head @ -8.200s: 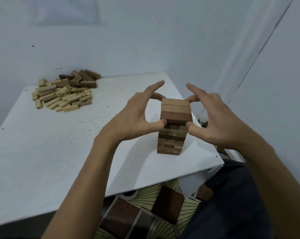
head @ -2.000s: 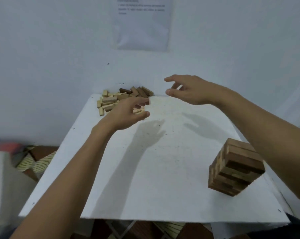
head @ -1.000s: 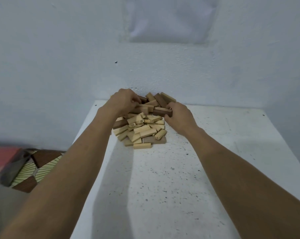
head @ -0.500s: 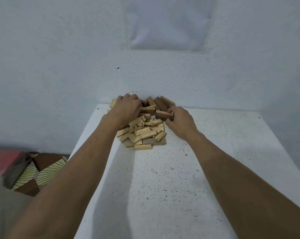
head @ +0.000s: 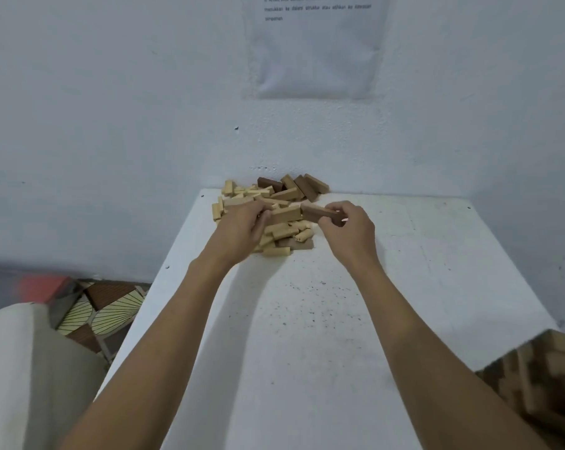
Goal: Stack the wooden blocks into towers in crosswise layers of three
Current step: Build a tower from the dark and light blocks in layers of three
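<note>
A heap of loose wooden blocks (head: 271,203), pale and dark, lies at the table's far edge against the wall. My left hand (head: 242,227) grips a light tan block (head: 286,215) lifted just above the heap. My right hand (head: 347,230) pinches a dark brown block (head: 316,212) by its right end, its left end close to the tan one. The stacked tower (head: 547,378) of crosswise layers shows blurred at the lower right, partly cut off by the frame.
The white speckled table (head: 307,336) stretches between the heap and me. A printed sheet (head: 316,43) hangs on the wall above. At the lower left are a grey cushion (head: 21,368) and patterned floor tiles (head: 102,310).
Both hands have lifted out of the heap and come toward me, each with a block in it. The tower has come back into view at the lower right.
</note>
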The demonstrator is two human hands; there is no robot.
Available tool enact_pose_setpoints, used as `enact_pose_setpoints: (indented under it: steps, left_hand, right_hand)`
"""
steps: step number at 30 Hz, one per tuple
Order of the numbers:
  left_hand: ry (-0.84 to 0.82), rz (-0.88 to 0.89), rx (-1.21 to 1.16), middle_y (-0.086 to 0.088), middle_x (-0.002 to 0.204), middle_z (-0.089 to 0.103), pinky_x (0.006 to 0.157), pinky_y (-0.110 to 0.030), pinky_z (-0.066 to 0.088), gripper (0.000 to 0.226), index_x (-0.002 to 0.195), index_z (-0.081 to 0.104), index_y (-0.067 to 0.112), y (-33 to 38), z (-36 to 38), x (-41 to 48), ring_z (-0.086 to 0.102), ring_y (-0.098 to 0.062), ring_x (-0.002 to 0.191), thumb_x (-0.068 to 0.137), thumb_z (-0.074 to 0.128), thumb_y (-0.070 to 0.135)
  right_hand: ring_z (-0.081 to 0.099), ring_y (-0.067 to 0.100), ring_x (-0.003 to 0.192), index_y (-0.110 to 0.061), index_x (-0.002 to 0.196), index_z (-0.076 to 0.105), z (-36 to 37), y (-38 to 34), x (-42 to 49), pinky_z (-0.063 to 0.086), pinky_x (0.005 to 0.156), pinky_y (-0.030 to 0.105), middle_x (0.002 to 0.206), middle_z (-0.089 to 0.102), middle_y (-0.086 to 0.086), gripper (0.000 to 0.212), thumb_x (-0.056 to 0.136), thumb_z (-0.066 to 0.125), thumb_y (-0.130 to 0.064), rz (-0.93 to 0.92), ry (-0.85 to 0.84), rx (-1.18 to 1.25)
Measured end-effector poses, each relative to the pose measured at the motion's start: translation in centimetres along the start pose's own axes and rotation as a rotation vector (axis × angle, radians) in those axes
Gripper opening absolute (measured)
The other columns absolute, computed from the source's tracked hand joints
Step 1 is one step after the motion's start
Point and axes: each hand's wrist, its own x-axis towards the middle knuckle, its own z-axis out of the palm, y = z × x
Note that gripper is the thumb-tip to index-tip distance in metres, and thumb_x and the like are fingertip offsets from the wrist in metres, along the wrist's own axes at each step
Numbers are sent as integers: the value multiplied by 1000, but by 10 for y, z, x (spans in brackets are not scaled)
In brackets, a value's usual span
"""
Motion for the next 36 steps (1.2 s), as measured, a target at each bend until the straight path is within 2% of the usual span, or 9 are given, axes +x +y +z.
enact_pose_setpoints:
  steps: [4, 6, 9, 13, 17, 21, 25, 32, 36]
  left_hand:
    - [3, -87, -93, 6, 82, 65, 68, -28, 44, 20, 96, 66, 15, 18, 0, -48, 58, -10, 75, 103, 48, 18]
    - [18, -154, -126, 5, 83, 67, 70, -26, 46, 22, 98, 68, 14, 27, 0, -73, 60, -11, 76, 103, 48, 20]
    - [22, -241, -205, 13, 81, 65, 67, -9, 40, 20, 105, 69, 21, 40, 2, -107, 60, -1, 77, 103, 49, 22]
    - [-47, -237, -249, 11, 80, 65, 67, -9, 42, 18, 106, 67, 23, 62, 12, -141, 60, -2, 78, 102, 50, 20]
    - [-102, -202, -163, 11, 91, 67, 71, -13, 42, 18, 103, 66, 23, 73, 24, -157, 58, -3, 82, 102, 49, 20]
    - [-116, -162, -5, 6, 101, 61, 81, -30, 43, 16, 104, 68, 21, 70, 32, -164, 56, -14, 92, 100, 52, 21]
    - [-77, -125, -6, 5, 110, 62, 87, -36, 45, 19, 108, 69, 21, 71, 32, -169, 56, -17, 98, 100, 52, 21]
    - [-189, -104, 24, 8, 107, 62, 87, -38, 47, 38, 112, 69, 25, 82, 30, -181, 59, -14, 95, 91, 45, 47]
    - [-215, -114, -13, 6, 111, 55, 84, -31, 49, 26, 116, 66, 21, 88, 33, -186, 60, -11, 94, 94, 61, 33]
  right_hand:
    - [55, 3, 84, -22, 110, 67, -18, 5, -50, 41, 59, 7, 110, 57, 0, 22, 90, 60, -17, 23, -83, -33]
    - [55, 6, 90, -21, 114, 68, -26, 13, -73, 39, 65, 9, 112, 59, 0, 25, 91, 60, -19, 33, -150, -66]
    - [55, 9, 99, -23, 117, 69, -40, 24, -106, 38, 72, 11, 113, 60, -3, 27, 92, 59, -19, 36, -301, -122]
    - [55, 1, 92, -24, 117, 70, -51, 33, -141, 39, 74, 5, 110, 64, -7, 32, 90, 59, -12, -51, -451, -187]
    - [59, 1, 83, -21, 118, 68, -54, 41, -162, 43, 71, 6, 102, 67, -9, 31, 91, 60, -9, -126, -422, -180]
    - [57, 10, 94, -17, 127, 64, -53, 49, -170, 43, 76, 7, 111, 54, -4, 33, 95, 59, -13, -230, -368, -283]
    - [55, 17, 94, -19, 128, 62, -49, 56, -180, 44, 76, 21, 107, 52, -1, 32, 96, 59, -18, -329, -274, -359]
    - [55, 22, 101, -12, 114, 69, -45, 63, -185, 42, 84, 25, 116, 57, 7, 20, 95, 61, -14, -379, -233, -369]
    - [54, 21, 105, -10, 119, 67, -48, 60, -188, 47, 91, 30, 120, 58, 6, 27, 93, 62, -16, -414, -292, -386]
